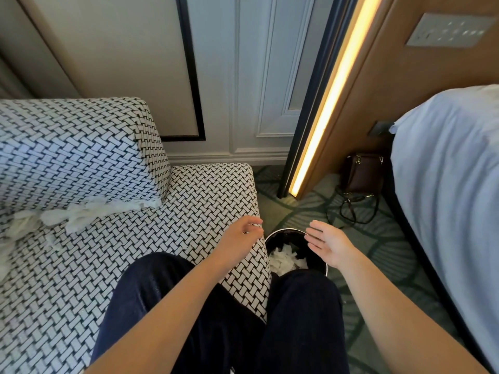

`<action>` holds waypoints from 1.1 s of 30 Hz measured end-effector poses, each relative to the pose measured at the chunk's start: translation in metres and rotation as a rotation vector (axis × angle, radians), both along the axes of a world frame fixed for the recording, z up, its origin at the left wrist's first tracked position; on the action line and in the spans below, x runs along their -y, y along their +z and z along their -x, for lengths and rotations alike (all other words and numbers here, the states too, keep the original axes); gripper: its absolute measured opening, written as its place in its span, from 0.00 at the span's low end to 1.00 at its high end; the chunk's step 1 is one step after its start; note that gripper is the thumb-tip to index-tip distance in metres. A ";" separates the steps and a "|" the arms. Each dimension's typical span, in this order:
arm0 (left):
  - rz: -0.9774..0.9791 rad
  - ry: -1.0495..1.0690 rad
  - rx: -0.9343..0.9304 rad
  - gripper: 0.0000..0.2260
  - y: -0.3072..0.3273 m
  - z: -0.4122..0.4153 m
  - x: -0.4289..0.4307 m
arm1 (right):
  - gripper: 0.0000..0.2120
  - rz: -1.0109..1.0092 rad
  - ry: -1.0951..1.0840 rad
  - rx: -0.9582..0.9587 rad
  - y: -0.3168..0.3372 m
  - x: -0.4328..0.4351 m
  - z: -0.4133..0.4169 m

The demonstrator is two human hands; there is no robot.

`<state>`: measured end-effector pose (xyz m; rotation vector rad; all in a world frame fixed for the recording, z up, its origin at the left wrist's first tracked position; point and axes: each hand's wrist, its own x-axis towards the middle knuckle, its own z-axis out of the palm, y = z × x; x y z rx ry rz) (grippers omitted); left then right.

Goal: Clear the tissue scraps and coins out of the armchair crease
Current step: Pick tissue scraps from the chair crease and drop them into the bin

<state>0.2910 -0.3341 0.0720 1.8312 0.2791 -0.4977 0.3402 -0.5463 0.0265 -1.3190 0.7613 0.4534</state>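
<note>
1. The left hand (244, 236) hovers over the front right corner of the armchair (81, 279) seat. Its fingers are loosely curled and a little apart, and nothing shows in them. Whether the fingertips brush the fabric cannot be told.
2. The right hand (328, 245) is spread wide, fingers straight and palm turned toward the left hand. It holds nothing and sits above the right rim of a black bin (283, 231).
3. The bin stands on the carpet (378, 252) just beside the armchair's right side, between the two hands. Crumpled white tissue (283, 259) lies inside it.
4. The tissue scraps (81, 214) not yet cleared lie along the crease (165, 198) where the backrest meets the seat. They form a ragged white strip running from the backrest's near corner out to the left edge of the view, well apart from both hands.
5. The scraps look torn and fluffy, with a few loose shreds lying on the seat just in front of the strip.
6. No coins can be made out in the crease.
7. The armchair is covered in a black-and-white woven pattern. The person's legs, in dark trousers (302, 319), come in from below, the left one resting on the seat.
8. A brown bag (363, 174) sits on the carpet near a bed (445, 171) at the right.
</note>
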 end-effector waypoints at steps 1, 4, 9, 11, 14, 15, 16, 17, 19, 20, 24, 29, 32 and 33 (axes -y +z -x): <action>0.007 0.001 0.002 0.11 0.001 0.001 -0.002 | 0.19 0.014 0.017 0.007 0.003 -0.001 0.001; 0.041 0.020 0.012 0.11 0.006 0.005 -0.012 | 0.17 0.056 0.081 0.039 0.016 -0.013 0.003; 0.099 0.120 0.030 0.09 0.017 0.011 -0.041 | 0.16 0.105 0.170 0.132 0.043 -0.049 0.002; 0.122 0.166 0.039 0.08 0.023 0.013 -0.054 | 0.16 0.110 0.195 0.169 0.054 -0.066 0.001; 0.131 0.233 0.061 0.07 0.029 0.019 -0.083 | 0.13 0.118 0.252 0.225 0.068 -0.102 0.001; 0.133 0.261 0.071 0.07 0.030 0.023 -0.096 | 0.13 0.120 0.281 0.244 0.072 -0.119 0.002; 0.141 0.290 0.080 0.06 0.031 0.026 -0.109 | 0.13 0.125 0.317 0.265 0.075 -0.135 0.002; 0.146 0.312 0.084 0.06 0.031 0.029 -0.121 | 0.12 0.127 0.344 0.282 0.077 -0.149 0.002; 0.147 0.369 0.079 0.06 0.032 0.036 -0.145 | 0.12 0.129 0.402 0.310 0.079 -0.179 0.002; 0.149 0.392 0.081 0.05 0.032 0.039 -0.153 | 0.11 0.137 0.427 0.320 0.080 -0.190 0.003; 0.124 0.480 0.088 0.07 0.023 0.055 -0.203 | 0.10 0.166 0.570 0.356 0.078 -0.251 0.010; 0.062 0.610 0.059 0.09 0.006 0.076 -0.266 | 0.09 0.184 0.716 0.375 0.069 -0.328 0.020; 0.022 0.696 0.041 0.11 -0.005 0.086 -0.300 | 0.10 0.171 0.812 0.411 0.056 -0.364 0.025; 0.012 0.733 0.031 0.12 -0.009 0.090 -0.312 | 0.08 0.181 0.863 0.428 0.052 -0.377 0.026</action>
